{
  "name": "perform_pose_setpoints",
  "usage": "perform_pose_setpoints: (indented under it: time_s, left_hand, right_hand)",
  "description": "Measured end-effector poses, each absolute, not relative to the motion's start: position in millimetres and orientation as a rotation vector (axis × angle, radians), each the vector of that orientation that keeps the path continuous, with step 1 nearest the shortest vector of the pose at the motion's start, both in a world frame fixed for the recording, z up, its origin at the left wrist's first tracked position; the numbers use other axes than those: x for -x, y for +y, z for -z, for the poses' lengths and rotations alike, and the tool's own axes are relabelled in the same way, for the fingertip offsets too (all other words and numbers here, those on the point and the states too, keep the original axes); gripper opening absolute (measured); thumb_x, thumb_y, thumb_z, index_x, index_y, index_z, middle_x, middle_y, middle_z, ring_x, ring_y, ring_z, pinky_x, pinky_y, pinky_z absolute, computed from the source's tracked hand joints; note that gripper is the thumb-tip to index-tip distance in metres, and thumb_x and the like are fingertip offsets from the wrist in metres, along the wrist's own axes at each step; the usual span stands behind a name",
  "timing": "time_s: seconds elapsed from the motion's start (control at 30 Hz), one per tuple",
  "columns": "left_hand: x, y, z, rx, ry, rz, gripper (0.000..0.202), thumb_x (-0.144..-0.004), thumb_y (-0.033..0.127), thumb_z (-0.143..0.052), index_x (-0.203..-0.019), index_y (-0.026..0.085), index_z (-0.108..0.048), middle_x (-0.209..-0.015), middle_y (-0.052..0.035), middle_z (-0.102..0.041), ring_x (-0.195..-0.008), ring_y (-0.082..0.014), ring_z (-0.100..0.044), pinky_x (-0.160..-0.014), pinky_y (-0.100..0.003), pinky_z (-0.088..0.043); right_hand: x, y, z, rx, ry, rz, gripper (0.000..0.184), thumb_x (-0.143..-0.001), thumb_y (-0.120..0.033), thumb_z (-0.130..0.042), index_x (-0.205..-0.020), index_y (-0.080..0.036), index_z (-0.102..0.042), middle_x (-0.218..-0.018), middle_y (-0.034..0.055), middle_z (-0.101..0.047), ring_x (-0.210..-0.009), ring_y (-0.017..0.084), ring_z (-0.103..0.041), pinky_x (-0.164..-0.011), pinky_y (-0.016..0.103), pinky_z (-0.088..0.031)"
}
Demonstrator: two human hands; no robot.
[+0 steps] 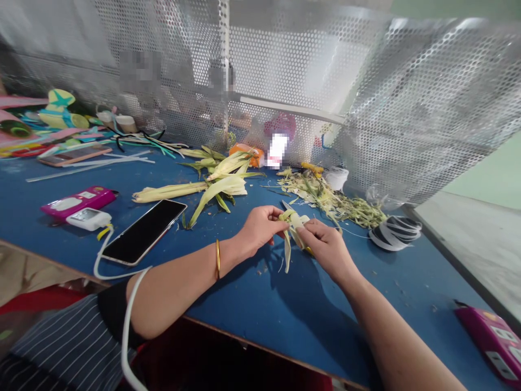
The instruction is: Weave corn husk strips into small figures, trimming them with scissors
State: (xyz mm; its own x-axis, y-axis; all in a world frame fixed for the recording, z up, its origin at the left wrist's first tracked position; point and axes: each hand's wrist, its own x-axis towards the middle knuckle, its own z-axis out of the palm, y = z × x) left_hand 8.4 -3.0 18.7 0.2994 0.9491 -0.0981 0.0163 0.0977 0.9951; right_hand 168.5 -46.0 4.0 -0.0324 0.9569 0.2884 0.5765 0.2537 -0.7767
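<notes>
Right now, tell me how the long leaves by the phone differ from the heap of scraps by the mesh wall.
The long leaves are whole blades, fanned out; the heap of scraps is short shredded trimmings, tangled together. The long leaves lie beyond the left hand, the heap of scraps beyond the right hand; both hands pinch a folded strip. Both are pale yellow-green and rest on the blue table.

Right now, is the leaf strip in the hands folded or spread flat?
Folded. The leaf strip is doubled into a small wad pinched between the left hand and right hand; one loose end hangs down.
</notes>
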Motion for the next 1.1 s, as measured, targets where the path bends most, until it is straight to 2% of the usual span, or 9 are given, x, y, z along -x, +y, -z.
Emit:
perform_pose_setpoints:
  time_s: [0.3, 0.47, 0.63, 0.77, 0.93, 1.1]
  left_hand:
    - [-8, -3, -5, -1.527, 1.042, -0.888, 0.010, -0.073, 0.017, -0.067, -0.083, 0.015, -0.066, -0.058, 0.0025, -0.060, -0.046, -0.0095, -0.050, -0.039, -0.019, -0.036]
    - [-6, -1, 0, -1.773, 1.064, -0.981, 0.012, -0.072, 0.018, -0.066, -0.083, 0.015, -0.069, -0.069, 0.0004, -0.068, -0.058, -0.0108, -0.057, -0.052, -0.020, -0.041]
    - [-7, -1, 0, -1.858, 1.074, -1.008, 0.014, -0.072, 0.018, -0.065, -0.085, 0.016, -0.070, -0.078, -0.0012, -0.072, -0.068, -0.0129, -0.062, -0.060, -0.021, -0.043]
    - [-7, -3, 0, -1.875, 1.095, -0.996, 0.014, -0.072, 0.016, -0.064, -0.085, 0.016, -0.070, -0.080, -0.0017, -0.073, -0.070, -0.0133, -0.062, -0.060, -0.021, -0.043]
    - [-7, -4, -1, -1.834, 1.109, -0.976, 0.012, -0.074, 0.020, -0.065, -0.085, 0.015, -0.069, -0.075, -0.0009, -0.070, -0.061, -0.0109, -0.058, -0.055, -0.020, -0.041]
    - [-7, -4, -1, -1.780, 1.106, -0.943, 0.014, -0.075, 0.022, -0.066, -0.087, 0.015, -0.069, -0.069, 0.0009, -0.067, -0.054, -0.0091, -0.053, -0.050, -0.019, -0.038]
  right_hand:
    - [-167, -45, -1, 1.516, -1.743, -0.562, 0.044, -0.087, -0.041, -0.048, -0.049, -0.021, -0.042, -0.058, -0.0009, -0.045, -0.064, 0.015, -0.046, -0.061, 0.027, -0.034]
    - [-165, -49, -4, 1.674, -1.708, -0.438, 0.045, -0.085, -0.047, -0.047, -0.050, -0.021, -0.038, -0.053, -0.0030, -0.039, -0.053, 0.011, -0.036, -0.051, 0.026, -0.025]
    - [-167, -45, 2, 1.651, -1.541, -0.824, 0.044, -0.078, -0.052, -0.052, -0.050, -0.022, -0.036, -0.048, -0.0056, -0.030, -0.047, 0.009, -0.026, -0.047, 0.027, -0.018]
    - [-167, -42, 5, 1.589, -1.380, -1.039, 0.040, -0.071, -0.051, -0.058, -0.049, -0.021, -0.042, -0.047, -0.0058, -0.032, -0.047, 0.008, -0.024, -0.046, 0.026, -0.017]
    - [-166, -45, 0, 1.552, -1.310, -1.152, 0.034, -0.069, -0.046, -0.059, -0.049, -0.019, -0.050, -0.048, -0.0033, -0.044, -0.048, 0.009, -0.032, -0.048, 0.025, -0.023]
    - [-163, -45, -3, 1.521, -1.261, -1.145, 0.034, -0.065, -0.044, -0.060, -0.045, -0.019, -0.050, -0.046, -0.0026, -0.044, -0.048, 0.009, -0.034, -0.049, 0.025, -0.025]
